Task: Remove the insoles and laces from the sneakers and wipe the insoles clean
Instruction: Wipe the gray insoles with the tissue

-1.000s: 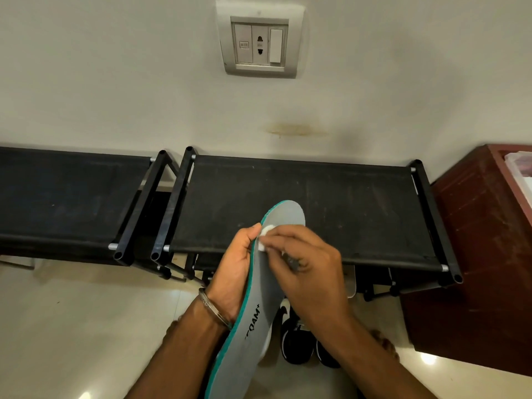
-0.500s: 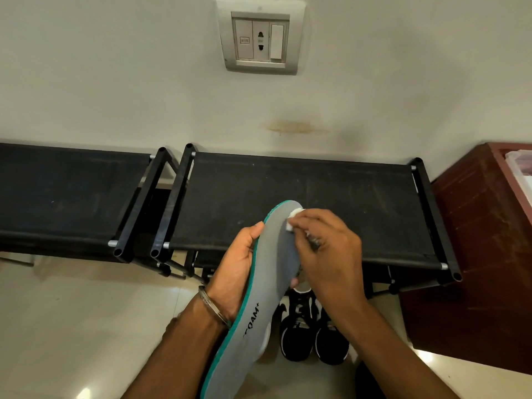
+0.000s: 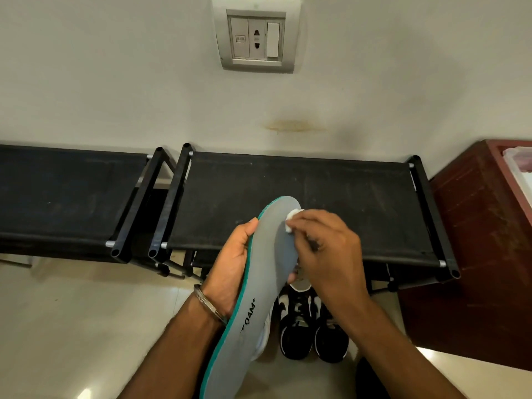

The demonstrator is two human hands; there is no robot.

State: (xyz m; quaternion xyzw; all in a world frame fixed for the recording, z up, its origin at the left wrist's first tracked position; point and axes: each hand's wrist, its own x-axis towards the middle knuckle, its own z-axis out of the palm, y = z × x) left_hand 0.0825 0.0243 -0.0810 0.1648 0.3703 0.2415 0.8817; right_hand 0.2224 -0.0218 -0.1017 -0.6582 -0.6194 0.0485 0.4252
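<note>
Both hands [image 3: 233, 266] [image 3: 325, 254] raised, fingers curled.

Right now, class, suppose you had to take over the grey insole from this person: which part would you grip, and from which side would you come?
Probably the bare heel end of the insole, reached from the lower left. The left hand already grips its middle from behind, and the right hand presses a white wad near the toe, so only the heel stays free. It is thin and flat: pinch its faces with the fingers.
</note>
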